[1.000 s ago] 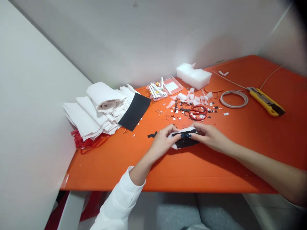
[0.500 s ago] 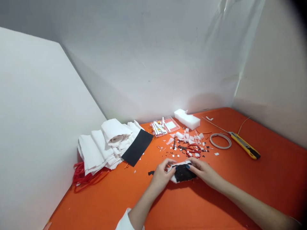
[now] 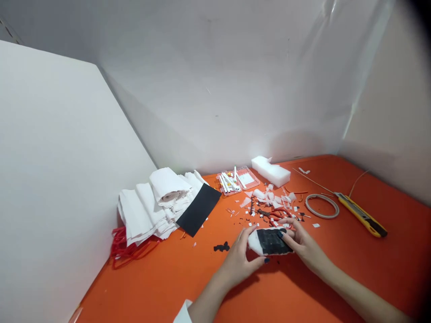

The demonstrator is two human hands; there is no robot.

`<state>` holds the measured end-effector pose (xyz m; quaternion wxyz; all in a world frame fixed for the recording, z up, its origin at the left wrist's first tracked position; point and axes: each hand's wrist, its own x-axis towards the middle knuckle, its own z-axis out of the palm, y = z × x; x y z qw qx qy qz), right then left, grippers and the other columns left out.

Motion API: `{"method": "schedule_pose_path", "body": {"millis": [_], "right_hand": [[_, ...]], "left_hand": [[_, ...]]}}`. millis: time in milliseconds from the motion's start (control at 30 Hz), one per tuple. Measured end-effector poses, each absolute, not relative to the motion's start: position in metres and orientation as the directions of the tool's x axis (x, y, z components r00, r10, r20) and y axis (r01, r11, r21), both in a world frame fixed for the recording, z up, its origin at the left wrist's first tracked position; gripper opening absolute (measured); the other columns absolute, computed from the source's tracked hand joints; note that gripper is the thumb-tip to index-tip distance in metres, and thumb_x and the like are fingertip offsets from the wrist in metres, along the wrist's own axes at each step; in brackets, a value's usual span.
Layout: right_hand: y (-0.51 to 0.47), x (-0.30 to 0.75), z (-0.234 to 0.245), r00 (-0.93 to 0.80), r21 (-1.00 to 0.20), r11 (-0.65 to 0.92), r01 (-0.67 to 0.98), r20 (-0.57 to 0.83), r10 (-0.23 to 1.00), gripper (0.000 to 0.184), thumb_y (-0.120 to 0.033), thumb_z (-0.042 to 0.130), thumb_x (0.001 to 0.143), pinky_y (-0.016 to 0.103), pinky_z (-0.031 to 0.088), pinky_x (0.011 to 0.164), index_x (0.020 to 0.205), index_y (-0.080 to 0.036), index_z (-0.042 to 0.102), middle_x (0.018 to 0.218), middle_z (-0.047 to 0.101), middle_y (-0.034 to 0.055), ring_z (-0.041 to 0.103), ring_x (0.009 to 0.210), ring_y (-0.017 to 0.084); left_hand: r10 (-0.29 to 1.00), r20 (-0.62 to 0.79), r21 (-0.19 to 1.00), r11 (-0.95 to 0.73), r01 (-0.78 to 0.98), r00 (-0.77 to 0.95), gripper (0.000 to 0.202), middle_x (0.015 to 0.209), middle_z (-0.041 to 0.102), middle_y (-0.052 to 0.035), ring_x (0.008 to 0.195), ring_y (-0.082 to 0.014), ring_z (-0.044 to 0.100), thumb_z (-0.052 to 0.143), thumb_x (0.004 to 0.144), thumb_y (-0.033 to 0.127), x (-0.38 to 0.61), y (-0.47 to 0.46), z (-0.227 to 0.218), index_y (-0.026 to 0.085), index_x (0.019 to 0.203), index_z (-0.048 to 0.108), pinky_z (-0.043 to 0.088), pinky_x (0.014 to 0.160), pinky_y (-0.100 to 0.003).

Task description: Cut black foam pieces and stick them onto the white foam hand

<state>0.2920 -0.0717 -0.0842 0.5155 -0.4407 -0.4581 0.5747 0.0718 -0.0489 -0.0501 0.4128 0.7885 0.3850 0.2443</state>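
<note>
Between my hands, just above the table, is a white foam piece (image 3: 255,243) with a black sheet (image 3: 272,242) covering much of its upper face. My right hand (image 3: 305,246) grips its right end, thumb pressed on the black part and fingers behind. Around the left end curves my left hand (image 3: 238,258), its fingertips at the top edge and its thumb stretched out below the lower edge. Beyond the foam lie red-handled scissors (image 3: 278,214), partly hidden by scraps and my right hand. A small black scrap (image 3: 221,247) rests left of my left hand.
White folded cloth (image 3: 144,211), a black sheet (image 3: 199,210) and red ribbon (image 3: 119,249) lie left. Behind are a clear case (image 3: 251,176) with white sticks and a white foam block (image 3: 271,170). A tape ring (image 3: 322,206) and yellow cutter (image 3: 362,214) lie right.
My left thumb has come off the black face and now stretches below the lower edge. The piece has turned slightly, showing more of its white left end. The view has shifted left.
</note>
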Motion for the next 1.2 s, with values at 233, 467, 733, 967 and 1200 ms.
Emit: {"method": "schedule_pose_path", "body": {"millis": [233,467,733,967,1200], "right_hand": [[-0.075,0.292,-0.083,-0.009,-0.980,-0.017,0.198,-0.019,1.000,0.033,-0.051,0.047,0.087,0.032,0.047,0.074,0.105,-0.023,0.047,0.084,0.064,0.0014,0.062,0.078,0.020],[-0.070,0.285,-0.082,-0.010,-0.911,0.097,0.402,0.102,0.995,0.027,-0.041,0.038,0.090,0.038,0.044,0.084,0.105,-0.022,0.049,0.105,0.065,0.0095,0.062,0.095,0.025],[-0.077,0.293,-0.073,-0.016,-0.912,0.125,0.390,0.129,0.992,0.027,-0.036,0.031,0.094,0.039,0.044,0.086,0.112,-0.025,0.048,0.108,0.065,0.0101,0.062,0.098,0.026],[-0.066,0.307,-0.070,0.090,-0.901,0.146,0.408,0.199,0.976,0.031,-0.041,0.035,0.094,0.037,0.046,0.085,0.111,-0.021,0.052,0.112,0.064,0.0101,0.063,0.097,0.024],[0.042,0.248,-0.032,-0.101,-0.813,0.234,0.533,0.213,0.972,0.030,-0.029,0.035,0.096,0.032,0.051,0.083,0.109,-0.017,0.059,0.102,0.070,0.0087,0.066,0.091,0.019]], "left_hand": [[0.784,0.158,0.681,-0.527,0.509,0.600,0.063,0.128,0.053,-0.0085,0.117,-0.0228,0.049,0.070,0.075,0.031,0.070,-0.045,-0.052,0.024,0.132,0.045,0.039,0.101,-0.036],[0.795,0.223,0.543,-0.582,0.605,0.565,0.054,0.119,0.058,-0.0094,0.109,-0.0253,0.049,0.069,0.075,0.035,0.066,-0.044,-0.048,0.022,0.125,0.051,0.038,0.097,-0.040],[0.879,0.171,0.540,-0.461,0.704,0.444,0.050,0.121,0.056,-0.0063,0.114,-0.0245,0.045,0.068,0.076,0.036,0.056,-0.042,-0.042,0.026,0.124,0.054,0.035,0.099,-0.038],[0.863,0.082,0.502,-0.468,0.727,0.499,0.080,0.138,0.046,-0.0093,0.126,-0.0294,0.036,0.073,0.070,0.046,0.064,-0.042,-0.055,0.027,0.140,0.039,0.026,0.105,-0.046],[0.757,0.322,0.491,-0.647,0.584,0.568,0.048,0.127,0.053,-0.0091,0.117,-0.0242,0.044,0.054,0.084,0.026,0.073,-0.058,-0.059,0.023,0.131,0.046,0.031,0.099,-0.042]]}}
